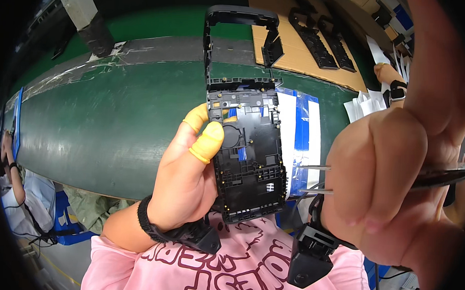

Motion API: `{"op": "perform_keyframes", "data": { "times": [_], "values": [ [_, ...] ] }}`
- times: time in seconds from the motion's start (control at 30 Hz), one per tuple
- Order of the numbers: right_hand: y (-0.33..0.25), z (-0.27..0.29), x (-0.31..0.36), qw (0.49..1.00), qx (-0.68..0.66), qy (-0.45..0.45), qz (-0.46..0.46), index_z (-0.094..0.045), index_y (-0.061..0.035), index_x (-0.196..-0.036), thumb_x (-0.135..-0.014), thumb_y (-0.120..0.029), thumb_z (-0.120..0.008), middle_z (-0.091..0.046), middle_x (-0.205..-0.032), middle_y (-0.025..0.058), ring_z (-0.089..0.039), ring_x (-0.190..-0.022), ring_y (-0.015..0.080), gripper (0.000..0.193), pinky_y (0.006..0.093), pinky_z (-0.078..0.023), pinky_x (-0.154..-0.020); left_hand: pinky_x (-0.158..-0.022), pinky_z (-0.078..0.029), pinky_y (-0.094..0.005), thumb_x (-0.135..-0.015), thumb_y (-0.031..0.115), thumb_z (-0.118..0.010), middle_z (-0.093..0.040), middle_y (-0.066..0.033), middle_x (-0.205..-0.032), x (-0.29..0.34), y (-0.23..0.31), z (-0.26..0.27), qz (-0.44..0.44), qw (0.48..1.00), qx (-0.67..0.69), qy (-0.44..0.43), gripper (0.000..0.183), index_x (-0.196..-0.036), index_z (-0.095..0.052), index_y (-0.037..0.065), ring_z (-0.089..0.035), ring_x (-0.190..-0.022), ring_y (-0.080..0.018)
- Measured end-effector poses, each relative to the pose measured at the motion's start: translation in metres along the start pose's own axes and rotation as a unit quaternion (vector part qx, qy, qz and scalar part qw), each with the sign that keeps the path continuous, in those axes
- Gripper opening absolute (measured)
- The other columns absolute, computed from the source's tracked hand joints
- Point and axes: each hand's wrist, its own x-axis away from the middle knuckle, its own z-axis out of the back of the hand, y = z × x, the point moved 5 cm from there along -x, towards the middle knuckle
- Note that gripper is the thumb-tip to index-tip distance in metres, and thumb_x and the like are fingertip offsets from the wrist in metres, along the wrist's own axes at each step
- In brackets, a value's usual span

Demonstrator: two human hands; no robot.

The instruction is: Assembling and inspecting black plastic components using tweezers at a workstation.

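Because the left hand (182, 163) has hold of the black frame (258, 156) by its left side alone, thumb and a fingertip in yellow caps (209, 139) closed on that edge, we think it could twist or slip if a push landed on its far side. We see the frame held up across the near edge of the green table (99, 113), its lower end reaching past that edge over the pink shirt (237, 264), so a lost grip might send it to the floor. Its open upper loop (242, 14) looks thin, and we would expect a knock there to bend or crack it. The right hand (382, 167), large and blurred, is curled around tweezers (317, 167); we see two prongs, slightly apart, clear of the frame's right side. Should they swing left carelessly, we fear a scratch or a snapped clip. Toward the table's far right corner, more black parts (312, 39) lie on cardboard (270, 48), where a passing sleeve might catch them.
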Motion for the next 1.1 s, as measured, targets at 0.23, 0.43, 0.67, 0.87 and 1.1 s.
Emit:
{"op": "perform_keyframes", "data": {
  "times": [0.23,0.43,0.67,0.87,1.1],
  "values": [
    [0.003,-0.001,-0.008,0.999,-0.029,-0.016,-0.031,-0.011,-0.0084,-0.132,-0.078,-0.011,-0.053,-0.053,-0.072,0.0048,-0.046,-0.05,0.008,0.067,0.0176,-0.033,-0.042,-0.082,-0.044,-0.0357,-0.087,0.015,-0.04,-0.046,-0.0144,-0.108,0.0,0.0,0.002,0.017,0.999,0.031,-0.016,0.031,-0.113,-0.032,0.002,-0.05,-0.097,-0.0212],
    [-0.004,-0.009,0.008,0.998,-0.041,-0.024,-0.049,-0.01,-0.008,-0.132,-0.077,-0.011,-0.054,-0.054,-0.073,0.0047,-0.047,-0.052,0.008,0.07,0.0175,-0.034,-0.042,-0.082,-0.044,-0.0356,-0.086,0.015,-0.04,-0.046,-0.0149,-0.109,-0.005,-0.01,0.007,0.105,0.989,0.03,0.097,0.032,-0.114,-0.031,0.001,-0.05,-0.098,-0.0217],
    [-0.036,0.028,0.008,0.995,-0.064,-0.032,-0.074,-0.009,-0.0074,-0.132,-0.076,-0.01,-0.056,-0.054,-0.073,0.0046,-0.048,-0.053,0.0079,0.072,0.0173,-0.035,-0.043,-0.082,-0.044,-0.0357,-0.086,0.013,-0.039,-0.046,-0.0155,-0.108,0.001,0.007,-0.016,0.085,0.995,0.028,0.055,0.034,-0.116,-0.029,0.0,-0.051,-0.096,-0.0214],
    [-0.018,-0.015,0.021,0.985,-0.119,-0.067,-0.104,-0.008,-0.007,-0.132,-0.075,-0.009,-0.057,-0.055,-0.074,0.0045,-0.049,-0.054,0.0078,0.075,0.0171,-0.036,-0.044,-0.081,-0.044,-0.0341,-0.087,0.013,-0.039,-0.046,-0.0142,-0.107,0.005,0.006,-0.007,0.045,0.997,0.013,0.057,0.032,-0.115,-0.029,0.001,-0.051,-0.094,-0.0196],
    [-0.046,0.022,0.037,0.973,-0.171,-0.085,-0.127,-0.008,-0.0065,-0.131,-0.074,-0.009,-0.058,-0.055,-0.076,0.0046,-0.05,-0.056,0.008,0.076,0.0171,-0.036,-0.045,-0.082,-0.043,-0.0323,-0.087,0.014,-0.039,-0.048,-0.0125,-0.105,0.012,0.014,-0.001,0.04,0.996,0.049,0.067,0.032,-0.116,-0.031,0.003,-0.05,-0.097,-0.0188]
  ]
}}
